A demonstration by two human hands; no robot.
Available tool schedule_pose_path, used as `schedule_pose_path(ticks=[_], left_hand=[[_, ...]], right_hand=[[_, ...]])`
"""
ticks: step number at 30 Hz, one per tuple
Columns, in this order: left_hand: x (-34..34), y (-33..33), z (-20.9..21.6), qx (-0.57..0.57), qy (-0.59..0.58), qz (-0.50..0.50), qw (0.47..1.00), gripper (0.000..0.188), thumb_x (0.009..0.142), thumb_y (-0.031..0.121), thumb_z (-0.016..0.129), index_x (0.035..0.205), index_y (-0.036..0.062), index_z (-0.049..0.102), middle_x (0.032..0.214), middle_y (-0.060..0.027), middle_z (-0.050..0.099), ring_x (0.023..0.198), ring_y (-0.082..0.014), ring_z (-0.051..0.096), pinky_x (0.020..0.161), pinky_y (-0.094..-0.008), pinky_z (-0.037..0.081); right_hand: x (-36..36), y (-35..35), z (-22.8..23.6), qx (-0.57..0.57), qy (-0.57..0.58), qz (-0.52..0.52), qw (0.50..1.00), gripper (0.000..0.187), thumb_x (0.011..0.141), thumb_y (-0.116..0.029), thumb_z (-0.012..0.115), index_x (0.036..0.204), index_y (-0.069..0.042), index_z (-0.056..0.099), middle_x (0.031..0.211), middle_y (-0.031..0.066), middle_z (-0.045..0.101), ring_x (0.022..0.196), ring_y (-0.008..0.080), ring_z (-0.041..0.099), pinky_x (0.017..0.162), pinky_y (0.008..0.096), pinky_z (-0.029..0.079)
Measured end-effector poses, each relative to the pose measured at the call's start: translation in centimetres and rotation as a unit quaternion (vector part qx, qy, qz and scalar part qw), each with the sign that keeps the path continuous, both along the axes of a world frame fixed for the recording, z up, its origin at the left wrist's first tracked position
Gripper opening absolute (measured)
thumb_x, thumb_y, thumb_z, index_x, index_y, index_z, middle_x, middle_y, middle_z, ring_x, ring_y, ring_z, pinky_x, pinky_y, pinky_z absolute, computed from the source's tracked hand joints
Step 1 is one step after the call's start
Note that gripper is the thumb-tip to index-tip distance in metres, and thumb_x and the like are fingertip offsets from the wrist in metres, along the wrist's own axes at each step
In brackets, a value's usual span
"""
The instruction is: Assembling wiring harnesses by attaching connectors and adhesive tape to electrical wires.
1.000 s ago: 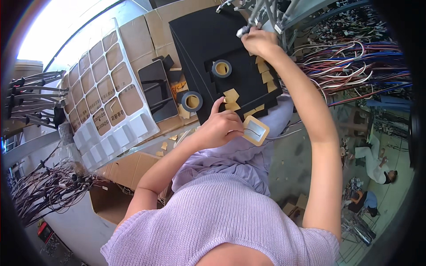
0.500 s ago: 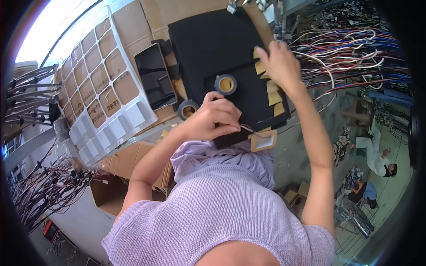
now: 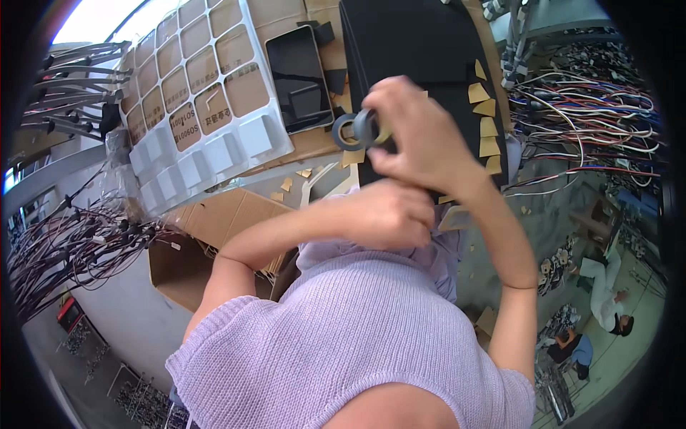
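The right hand (image 3: 429, 143) grips a round grey tape roll (image 3: 365, 127) above matte black sheets (image 3: 411, 43). Nearer, the left hand (image 3: 393, 214) curls; its contents I cannot tell.

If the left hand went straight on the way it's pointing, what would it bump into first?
Most likely the small tan-framed piece just right of the left hand. Depth is hard to judge here, so the hand might pass over or under it, or already touch it.
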State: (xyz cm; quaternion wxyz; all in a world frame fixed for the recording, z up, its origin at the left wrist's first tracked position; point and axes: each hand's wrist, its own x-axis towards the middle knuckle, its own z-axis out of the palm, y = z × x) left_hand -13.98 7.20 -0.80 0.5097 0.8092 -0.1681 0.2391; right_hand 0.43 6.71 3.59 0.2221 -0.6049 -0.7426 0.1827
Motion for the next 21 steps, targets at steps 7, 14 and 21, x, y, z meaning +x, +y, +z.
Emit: schedule_pose_path(ticks=[7,14,21], left_hand=[[-1.6,-2.4,0.3,0.025,0.016,0.022,0.999,0.014,0.072,0.018,0.060,0.080,0.0065,0.062,0.081,-0.0070,0.054,0.075,-0.0231,0.058,0.071,-0.0358,0.048],[-1.4,-0.8,1.7,-0.102,0.127,0.035,0.986,0.025,0.073,-0.001,0.060,0.098,0.0001,0.062,0.099,-0.0128,0.057,0.083,-0.0298,0.063,0.070,-0.0347,0.054],[-1.7,0.5,3.4,-0.308,0.179,0.102,0.929,0.033,0.079,-0.017,0.051,0.104,-0.0002,0.064,0.096,-0.0106,0.054,0.084,-0.0209,0.065,0.075,-0.0285,0.054]], right_hand=[[-4.0,-0.1,-4.4,0.078,-0.090,0.032,0.992,0.048,0.061,-0.008,0.075,0.101,-0.006,0.048,0.107,0.0134,0.053,0.102,0.0310,0.056,0.085,0.0391,0.050],[-2.8,17.3,0.1,0.181,-0.069,-0.045,0.980,0.047,0.076,-0.021,0.073,0.112,-0.003,0.049,0.104,0.0173,0.057,0.102,0.0333,0.055,0.086,0.0393,0.048],[-0.7,18.5,-0.3,0.159,-0.116,-0.015,0.980,0.068,0.086,-0.044,0.064,0.134,-0.002,0.040,0.131,0.0194,0.046,0.123,0.0318,0.043,0.101,0.0415,0.036]])
